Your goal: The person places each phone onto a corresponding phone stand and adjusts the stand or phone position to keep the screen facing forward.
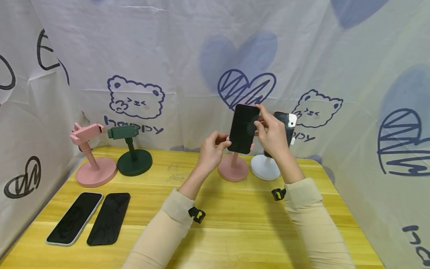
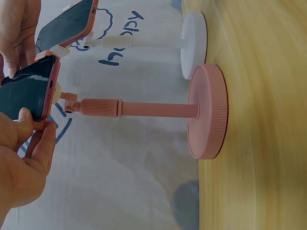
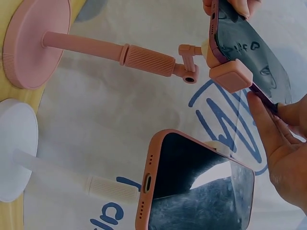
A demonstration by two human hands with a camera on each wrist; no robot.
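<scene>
In the head view, the left hand [image 1: 213,149] pinches the low left corner of a flat phone with a black glass screen [image 1: 242,129], and the right hand [image 1: 273,132] pinches its upper right edge. The phone is up at the top of a pink stand with a round base [image 1: 233,171]. Just beside it is a white stand with a round base [image 1: 265,169], with a shiny phone in a pink case [image 1: 289,127] on top. Far to the left are another pink stand [image 1: 96,173] and a dark green stand [image 1: 134,164]. Near them, a black phone with a pale rim [image 1: 74,218] and an all-black phone [image 1: 108,219] lie on the yellow wooden table [image 1: 235,239]. In the left wrist view, the left thumb is on the screen and a finger is under the corner. The stand's ribbed pink pole [image 2: 156,109] shows well. In the right wrist view, a chunky pink block [image 3: 231,75] touches the phone's side, and the right fingers hold that same side farther along.
</scene>
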